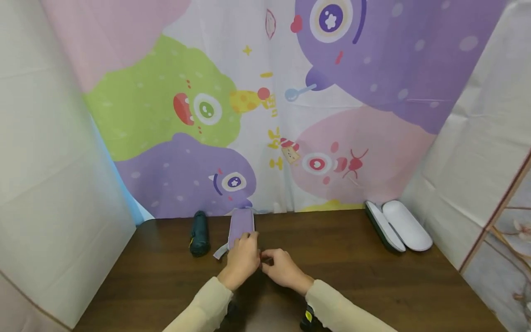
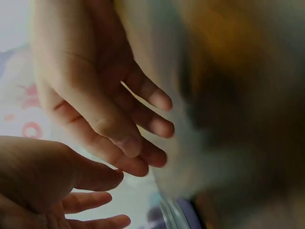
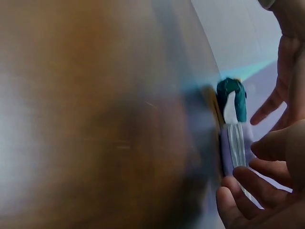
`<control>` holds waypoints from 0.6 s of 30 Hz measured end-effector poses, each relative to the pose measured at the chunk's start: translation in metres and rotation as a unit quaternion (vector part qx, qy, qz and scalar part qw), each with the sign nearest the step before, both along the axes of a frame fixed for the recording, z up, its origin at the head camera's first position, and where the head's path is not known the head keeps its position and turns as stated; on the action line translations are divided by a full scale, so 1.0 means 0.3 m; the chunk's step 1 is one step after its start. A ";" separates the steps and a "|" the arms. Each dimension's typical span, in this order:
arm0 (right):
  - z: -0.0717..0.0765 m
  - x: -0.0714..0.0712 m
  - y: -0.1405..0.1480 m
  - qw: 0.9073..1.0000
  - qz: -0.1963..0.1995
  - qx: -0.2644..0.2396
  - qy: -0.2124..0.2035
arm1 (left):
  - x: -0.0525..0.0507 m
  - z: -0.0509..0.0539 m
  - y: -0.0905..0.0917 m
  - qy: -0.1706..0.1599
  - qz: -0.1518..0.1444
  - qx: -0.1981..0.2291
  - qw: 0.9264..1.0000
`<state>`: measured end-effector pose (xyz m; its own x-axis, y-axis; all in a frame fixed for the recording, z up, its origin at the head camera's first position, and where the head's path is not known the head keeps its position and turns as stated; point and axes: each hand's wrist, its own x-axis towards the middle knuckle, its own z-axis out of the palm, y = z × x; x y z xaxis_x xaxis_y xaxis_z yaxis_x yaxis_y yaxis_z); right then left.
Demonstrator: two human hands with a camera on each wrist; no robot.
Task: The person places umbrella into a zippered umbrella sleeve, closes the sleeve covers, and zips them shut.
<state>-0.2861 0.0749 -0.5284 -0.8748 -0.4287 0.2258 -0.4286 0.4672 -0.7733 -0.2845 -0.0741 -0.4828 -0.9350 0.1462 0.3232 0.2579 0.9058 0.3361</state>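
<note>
A lilac zippered pouch (image 1: 242, 222) lies toward the back of the brown table, its pale strap sticking out at the left. My left hand (image 1: 242, 254) is over the pouch's near end; whether it touches the pouch is unclear. Close on its right is my right hand (image 1: 283, 268), fingers loosely bent. In the left wrist view, the left hand (image 2: 43, 181) and right hand (image 2: 95, 105) show spread, relaxed fingers with nothing held. Behind the right hand (image 3: 271, 186) in the right wrist view, the pouch (image 3: 236, 145) shows its zipper side.
A folded dark green umbrella (image 1: 200, 234) lies left of the pouch. At the back right, a hinged case (image 1: 408, 227) lies open, white inside and dark green outside. Patterned cloth (image 1: 265, 115) hangs behind the table (image 1: 340, 249). A black item (image 1: 308, 318) is by the right sleeve.
</note>
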 end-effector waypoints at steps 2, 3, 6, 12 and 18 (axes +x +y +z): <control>0.001 0.039 0.038 1.000 0.011 -0.001 0.001 | 0.045 -0.005 0.013 0.004 -0.023 0.021 0.999; 0.000 0.058 0.061 1.000 0.012 0.004 0.002 | 0.064 -0.007 0.017 0.003 -0.034 0.030 0.999; 0.000 0.109 0.146 1.000 0.014 0.024 -0.006 | 0.111 -0.009 0.022 -0.020 -0.061 0.040 0.997; 0.019 0.179 0.333 0.998 0.002 0.067 0.006 | 0.187 -0.022 0.013 -0.078 -0.098 0.015 0.992; 0.067 0.189 0.485 0.994 -0.017 0.102 0.034 | 0.254 -0.031 0.012 -0.120 -0.149 -0.019 0.981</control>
<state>-0.2295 0.2205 -0.5082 -0.8758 -0.4413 0.1957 -0.4569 0.6269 -0.6311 -0.2083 -0.0706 -0.4921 -0.8971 0.4330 0.0872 0.4310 0.8150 0.3873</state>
